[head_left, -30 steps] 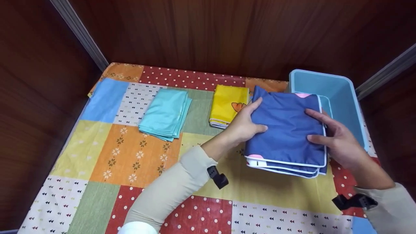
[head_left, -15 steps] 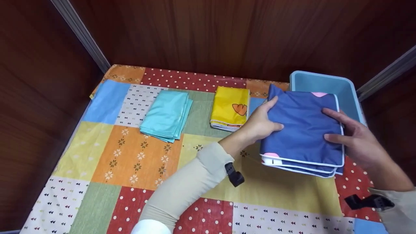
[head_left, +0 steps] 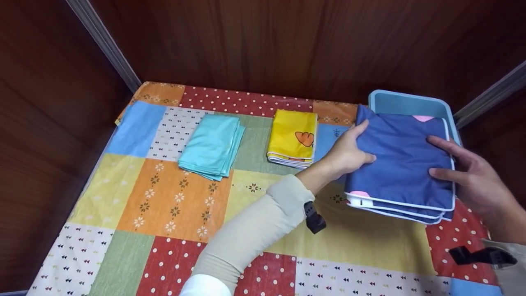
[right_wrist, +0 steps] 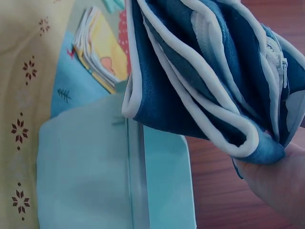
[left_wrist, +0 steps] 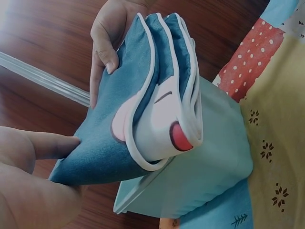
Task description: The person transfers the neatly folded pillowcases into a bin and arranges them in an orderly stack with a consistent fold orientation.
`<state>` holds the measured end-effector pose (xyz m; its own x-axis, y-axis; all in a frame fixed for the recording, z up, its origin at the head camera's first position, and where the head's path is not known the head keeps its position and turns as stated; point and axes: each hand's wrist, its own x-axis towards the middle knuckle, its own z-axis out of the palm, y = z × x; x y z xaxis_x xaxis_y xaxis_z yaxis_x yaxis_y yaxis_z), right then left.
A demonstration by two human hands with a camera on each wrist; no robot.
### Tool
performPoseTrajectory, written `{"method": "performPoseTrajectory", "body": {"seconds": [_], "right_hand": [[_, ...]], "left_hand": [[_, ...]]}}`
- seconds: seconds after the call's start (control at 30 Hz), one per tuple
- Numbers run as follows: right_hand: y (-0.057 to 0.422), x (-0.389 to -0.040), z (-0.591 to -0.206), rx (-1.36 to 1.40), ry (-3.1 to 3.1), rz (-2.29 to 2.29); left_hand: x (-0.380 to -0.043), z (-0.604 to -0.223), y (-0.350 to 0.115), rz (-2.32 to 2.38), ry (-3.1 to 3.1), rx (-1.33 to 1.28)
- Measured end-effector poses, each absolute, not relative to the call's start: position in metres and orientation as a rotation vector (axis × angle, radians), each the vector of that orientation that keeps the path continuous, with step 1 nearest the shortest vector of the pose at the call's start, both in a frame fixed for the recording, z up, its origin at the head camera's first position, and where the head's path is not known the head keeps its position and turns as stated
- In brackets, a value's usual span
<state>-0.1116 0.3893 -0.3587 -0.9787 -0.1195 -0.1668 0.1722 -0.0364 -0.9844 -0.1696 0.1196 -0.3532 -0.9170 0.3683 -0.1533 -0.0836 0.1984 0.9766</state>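
Between my two hands is a folded navy zippered fabric cover (head_left: pixel 400 164) with white piping and pink patches, held above the table at the near side of the blue bin (head_left: pixel 411 98). My left hand (head_left: pixel 347 152) pinches its left side, thumb on top. On the opposite edge my right hand (head_left: pixel 472 179) grips it with thumb and finger over the top; the fingers beneath are hidden. Stacked layers of the cover (left_wrist: pixel 109 114) show in the left wrist view. A white zip pull (right_wrist: pixel 284 71) hangs at its edge in the right wrist view.
A folded yellow cloth (head_left: pixel 291 135) with an orange print lies left of the bin. Farther left lies a folded turquoise cloth (head_left: pixel 213 144). A patchwork tablecloth (head_left: pixel 263 197) covers the table, and dark wooden panels (head_left: pixel 246 45) rise behind and beside it.
Both hands have carried the navy cover to the right, and it now hides more of the bin's opening. The yellow and turquoise cloths have stayed in place on the table.
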Motion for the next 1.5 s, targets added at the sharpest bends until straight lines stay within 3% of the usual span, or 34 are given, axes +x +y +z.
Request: {"method": "performPoseTrajectory", "body": {"seconds": [1.1, 1.5], "right_hand": [[0.432, -0.135, -0.356, -0.164, 1.798, -2.557], [0.455, -0.156, -0.342, -0.059, 1.697, -2.491]], "left_hand": [[-0.188, -0.345, 0.178, 1.858, 2.174, 0.175], [-0.202, -0.336, 0.192, 1.96, 2.074, 0.134]]}}
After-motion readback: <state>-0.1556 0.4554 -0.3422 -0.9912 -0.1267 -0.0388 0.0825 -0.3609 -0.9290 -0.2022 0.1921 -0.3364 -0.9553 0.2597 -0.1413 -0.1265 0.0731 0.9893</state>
